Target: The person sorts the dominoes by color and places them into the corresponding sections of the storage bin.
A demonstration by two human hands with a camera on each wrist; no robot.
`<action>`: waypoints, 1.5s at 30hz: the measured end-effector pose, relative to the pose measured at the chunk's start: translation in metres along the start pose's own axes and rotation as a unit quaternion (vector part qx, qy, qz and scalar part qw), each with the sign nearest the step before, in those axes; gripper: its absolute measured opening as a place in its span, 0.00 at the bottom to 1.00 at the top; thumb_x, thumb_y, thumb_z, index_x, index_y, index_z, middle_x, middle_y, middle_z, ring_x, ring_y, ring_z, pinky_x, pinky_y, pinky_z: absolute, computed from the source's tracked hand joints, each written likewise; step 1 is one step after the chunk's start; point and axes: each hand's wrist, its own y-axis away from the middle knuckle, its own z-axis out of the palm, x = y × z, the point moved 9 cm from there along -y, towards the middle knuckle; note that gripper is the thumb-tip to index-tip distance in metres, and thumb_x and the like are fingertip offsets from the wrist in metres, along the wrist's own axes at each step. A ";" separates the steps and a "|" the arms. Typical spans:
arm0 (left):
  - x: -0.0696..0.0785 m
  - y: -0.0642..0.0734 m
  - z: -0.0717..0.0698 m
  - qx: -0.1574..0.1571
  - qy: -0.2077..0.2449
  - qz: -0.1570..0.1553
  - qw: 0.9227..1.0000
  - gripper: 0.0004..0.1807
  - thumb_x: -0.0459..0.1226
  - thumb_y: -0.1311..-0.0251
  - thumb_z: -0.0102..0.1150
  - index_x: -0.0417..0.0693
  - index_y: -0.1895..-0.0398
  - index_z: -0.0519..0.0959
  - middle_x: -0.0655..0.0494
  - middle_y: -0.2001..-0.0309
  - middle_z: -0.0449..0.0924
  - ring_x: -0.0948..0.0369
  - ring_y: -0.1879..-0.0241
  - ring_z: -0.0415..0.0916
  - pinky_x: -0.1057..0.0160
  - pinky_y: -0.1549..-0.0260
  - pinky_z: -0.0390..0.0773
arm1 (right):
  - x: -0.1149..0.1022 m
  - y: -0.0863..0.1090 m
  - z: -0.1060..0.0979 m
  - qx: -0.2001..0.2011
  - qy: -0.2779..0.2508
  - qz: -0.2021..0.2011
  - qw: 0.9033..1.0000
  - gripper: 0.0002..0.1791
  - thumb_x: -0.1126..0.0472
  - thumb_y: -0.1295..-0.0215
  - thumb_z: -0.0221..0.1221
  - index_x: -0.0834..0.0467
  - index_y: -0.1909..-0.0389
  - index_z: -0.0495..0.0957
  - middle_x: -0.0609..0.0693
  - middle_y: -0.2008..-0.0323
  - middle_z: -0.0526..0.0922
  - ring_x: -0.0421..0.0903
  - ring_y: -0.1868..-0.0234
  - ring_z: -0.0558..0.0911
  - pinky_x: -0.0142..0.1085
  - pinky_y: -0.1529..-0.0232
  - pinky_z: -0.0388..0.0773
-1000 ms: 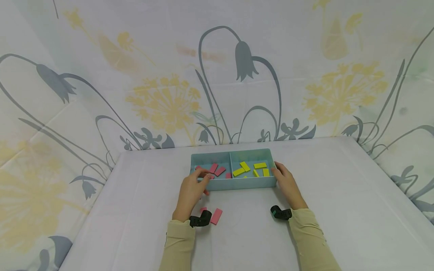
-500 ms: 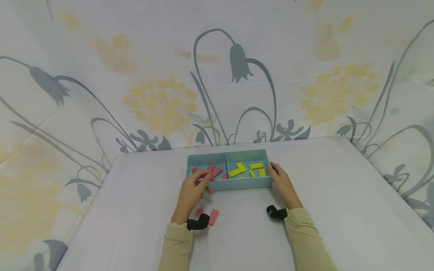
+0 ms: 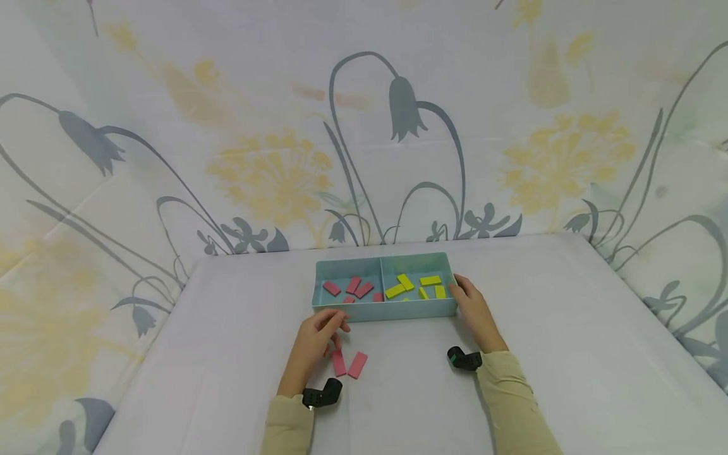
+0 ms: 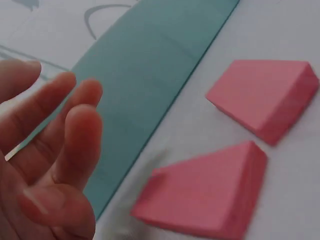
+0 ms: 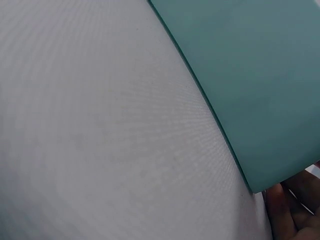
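A light blue two-compartment box (image 3: 398, 309) stands on the table, pink blocks (image 3: 364, 290) in its left half and yellow blocks (image 3: 430, 280) in its right. In front of it, my left hand (image 3: 313, 338) hovers with loosely bent fingers. Nothing is between those fingers (image 4: 82, 145) in the left wrist view. Two more pink blocks, one nearer the hand (image 3: 338, 363) and one to its right (image 3: 357, 365), lie flat on the cloth. My right hand (image 3: 474, 309) grips the box's right end, thumb at the rim. Its fingers (image 5: 280, 210) are partly hidden behind the box corner.
White cloth (image 3: 409, 392) covers the table. A patterned cloth (image 3: 483, 126) with flowers hangs behind and at both sides. Each wrist wears a black camera, one on the left (image 3: 323, 393) and one on the right (image 3: 464, 358).
My left hand has drawn back from over the box's left compartment towards the two loose pink blocks, uncovering blocks inside. The right hand stays at the box's end. The head view has shifted slightly.
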 end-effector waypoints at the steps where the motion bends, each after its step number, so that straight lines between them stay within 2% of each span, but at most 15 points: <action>1: -0.003 0.002 -0.002 0.012 0.001 -0.005 1.000 0.16 0.51 0.41 0.51 0.52 0.61 0.78 0.52 0.70 0.79 0.56 0.83 0.72 0.69 0.90 0.65 | 0.000 0.000 -0.001 0.001 0.001 0.000 1.000 0.33 0.42 0.34 0.39 0.57 0.34 0.54 0.55 0.35 0.56 0.52 0.34 0.53 0.49 0.38 0.51; 6: -0.015 0.009 -0.010 0.056 -0.002 -0.028 0.998 0.18 0.54 0.44 0.52 0.52 0.62 0.78 0.55 0.70 0.78 0.58 0.85 0.69 0.68 0.90 0.64 | 0.001 -0.001 -0.001 0.002 -0.005 0.000 1.000 0.33 0.42 0.34 0.40 0.56 0.34 0.54 0.55 0.35 0.56 0.52 0.34 0.53 0.49 0.38 0.51; 12: -0.021 0.011 -0.009 0.050 -0.019 -0.042 0.998 0.17 0.52 0.44 0.54 0.50 0.61 0.78 0.55 0.69 0.78 0.60 0.84 0.70 0.68 0.87 0.66 | 0.001 -0.002 -0.001 0.000 -0.015 0.000 1.000 0.33 0.42 0.34 0.40 0.57 0.34 0.54 0.55 0.35 0.56 0.52 0.35 0.54 0.49 0.38 0.52; 16: -0.022 0.012 -0.005 0.028 -0.065 -0.045 0.997 0.15 0.51 0.45 0.56 0.55 0.59 0.78 0.55 0.72 0.77 0.61 0.82 0.70 0.66 0.83 0.70 | 0.001 -0.001 0.000 -0.001 -0.015 0.000 1.000 0.32 0.43 0.33 0.39 0.58 0.34 0.54 0.56 0.35 0.56 0.52 0.35 0.54 0.49 0.38 0.52; 21: -0.021 0.013 -0.002 -0.001 -0.103 -0.028 0.994 0.14 0.51 0.47 0.57 0.60 0.58 0.77 0.60 0.65 0.76 0.61 0.79 0.70 0.65 0.80 0.71 | -0.001 -0.002 -0.001 0.001 -0.007 -0.001 1.000 0.31 0.45 0.33 0.39 0.58 0.34 0.53 0.56 0.35 0.56 0.52 0.35 0.54 0.49 0.38 0.52; 24: -0.017 0.013 0.001 -0.020 -0.136 -0.011 0.990 0.12 0.50 0.47 0.58 0.62 0.60 0.78 0.65 0.63 0.76 0.62 0.76 0.69 0.66 0.77 0.71 | -0.001 -0.002 -0.001 0.004 -0.008 0.000 1.000 0.31 0.45 0.33 0.39 0.58 0.34 0.54 0.56 0.35 0.56 0.52 0.35 0.54 0.48 0.38 0.52; 28: -0.014 0.014 0.006 -0.051 -0.179 -0.001 0.983 0.09 0.48 0.48 0.59 0.63 0.63 0.77 0.65 0.69 0.74 0.63 0.76 0.68 0.66 0.76 0.69 | 0.001 -0.003 -0.001 0.001 -0.008 0.004 1.000 0.31 0.45 0.32 0.39 0.59 0.34 0.53 0.56 0.35 0.56 0.52 0.35 0.54 0.48 0.38 0.52; 33: -0.012 0.016 0.010 -0.081 -0.193 -0.003 0.978 0.09 0.45 0.48 0.60 0.58 0.63 0.77 0.62 0.71 0.73 0.62 0.79 0.67 0.65 0.80 0.70 | 0.000 -0.003 0.000 -0.002 -0.005 0.003 1.000 0.31 0.46 0.32 0.40 0.59 0.34 0.53 0.56 0.35 0.56 0.52 0.35 0.54 0.48 0.38 0.51; 38: -0.011 0.019 0.015 -0.121 -0.190 -0.021 0.974 0.11 0.45 0.48 0.60 0.56 0.62 0.77 0.60 0.70 0.73 0.61 0.81 0.68 0.63 0.82 0.72 | 0.000 -0.003 -0.001 -0.002 -0.001 0.007 1.000 0.32 0.44 0.33 0.39 0.58 0.34 0.53 0.56 0.35 0.56 0.52 0.35 0.53 0.49 0.38 0.51; 41: -0.010 0.021 0.019 -0.150 -0.186 -0.027 0.971 0.12 0.44 0.50 0.61 0.55 0.61 0.76 0.60 0.66 0.72 0.61 0.79 0.69 0.63 0.81 0.72 | 0.004 -0.002 -0.001 -0.003 -0.001 0.014 1.000 0.33 0.43 0.33 0.39 0.58 0.34 0.52 0.55 0.35 0.56 0.52 0.34 0.53 0.49 0.38 0.51; 45: -0.002 0.022 0.022 -0.166 -0.204 -0.009 0.965 0.13 0.42 0.51 0.62 0.52 0.61 0.76 0.58 0.64 0.71 0.62 0.73 0.68 0.64 0.75 0.71 | 0.004 -0.002 -0.001 -0.003 -0.004 0.010 1.000 0.33 0.43 0.33 0.39 0.58 0.34 0.53 0.56 0.35 0.56 0.52 0.35 0.53 0.49 0.38 0.51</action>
